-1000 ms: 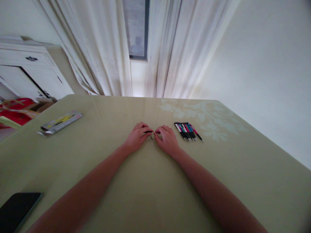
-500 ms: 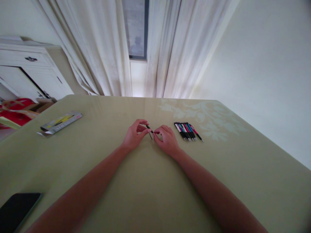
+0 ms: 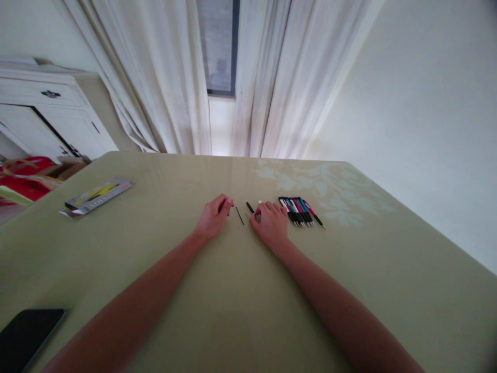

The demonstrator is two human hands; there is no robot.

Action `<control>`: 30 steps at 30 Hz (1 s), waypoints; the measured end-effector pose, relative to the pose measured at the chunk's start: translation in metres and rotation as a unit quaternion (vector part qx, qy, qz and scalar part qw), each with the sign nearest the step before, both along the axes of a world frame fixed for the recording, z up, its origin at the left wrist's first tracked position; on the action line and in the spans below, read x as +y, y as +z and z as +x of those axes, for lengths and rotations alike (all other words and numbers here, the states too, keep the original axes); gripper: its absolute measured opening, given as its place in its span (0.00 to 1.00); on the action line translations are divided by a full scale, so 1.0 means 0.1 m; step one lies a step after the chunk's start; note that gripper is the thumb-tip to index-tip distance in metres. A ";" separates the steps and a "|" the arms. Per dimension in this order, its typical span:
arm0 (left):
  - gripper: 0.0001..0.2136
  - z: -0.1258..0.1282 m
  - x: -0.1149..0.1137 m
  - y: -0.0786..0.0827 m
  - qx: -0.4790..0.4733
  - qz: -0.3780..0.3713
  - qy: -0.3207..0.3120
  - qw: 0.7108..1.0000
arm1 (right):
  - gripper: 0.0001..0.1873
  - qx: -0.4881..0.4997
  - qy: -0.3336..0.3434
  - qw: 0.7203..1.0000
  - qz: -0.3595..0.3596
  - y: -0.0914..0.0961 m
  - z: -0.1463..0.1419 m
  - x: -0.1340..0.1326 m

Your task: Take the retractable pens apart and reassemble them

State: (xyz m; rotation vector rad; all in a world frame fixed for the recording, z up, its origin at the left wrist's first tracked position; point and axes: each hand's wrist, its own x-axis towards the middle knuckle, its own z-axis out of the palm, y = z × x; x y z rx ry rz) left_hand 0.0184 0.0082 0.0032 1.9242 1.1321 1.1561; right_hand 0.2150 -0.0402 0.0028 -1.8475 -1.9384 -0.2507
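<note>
My left hand (image 3: 213, 217) rests on the table with its fingers closed in a pinch. Whatever it may hold is hidden or too small to make out. A thin black pen refill (image 3: 239, 215) lies on the table between my hands. My right hand (image 3: 271, 223) lies palm down with curled fingers over pen parts. From beneath its thumb and index finger a black pen part (image 3: 249, 207) sticks out, and a small white piece (image 3: 260, 202) shows past the fingertips. Just right of that hand is a row of coloured pens (image 3: 297, 210) with black grips and silver tips.
A flat grey and yellow box (image 3: 99, 196) with an open end lies at the table's far left. A dark phone (image 3: 29, 334) sits in the near left corner. Beyond the table (image 3: 233, 311) are curtains (image 3: 166, 77), a white cabinet (image 3: 58, 109) and red bags (image 3: 25, 178).
My hands have moved apart from the black pen part they both held. It is now under my right hand, which shifted right. My left hand drew back left and its fingers closed.
</note>
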 end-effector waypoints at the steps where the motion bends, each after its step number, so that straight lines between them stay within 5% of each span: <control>1: 0.17 0.00 0.00 0.01 0.003 0.007 0.006 1.000 | 0.04 0.004 0.000 1.000 -0.001 0.00 0.00 0.00; 12: 0.25 0.02 -0.05 0.00 0.063 0.041 0.019 0.997 | 0.06 0.078 0.006 0.996 0.049 0.04 0.01 0.01; 19: 0.09 0.06 -0.06 -0.01 0.188 0.140 -0.091 0.968 | 0.07 0.059 0.053 0.997 0.008 -0.01 0.02 0.03; 30: 0.16 0.07 -0.11 -0.05 0.269 0.158 -0.137 0.940 | 0.06 0.031 -0.015 0.999 -0.010 -0.01 0.02 0.03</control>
